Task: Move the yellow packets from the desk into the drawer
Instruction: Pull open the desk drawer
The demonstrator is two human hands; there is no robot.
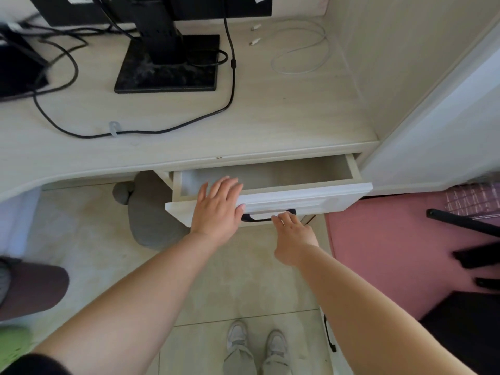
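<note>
A white drawer under the desk's right end stands pulled partly out. The part of its inside that shows holds nothing. No yellow packets are in view on the desk or in the drawer. My left hand lies flat with spread fingers over the drawer front's top edge, at its left end. My right hand reaches up from below, and its fingertips touch the drawer's black handle.
A black monitor stand and black cables sit on the desk's back left, with a white cable coiled at the back right. A grey object lies under the desk. A pink chair is to the right. A second handle shows lower down.
</note>
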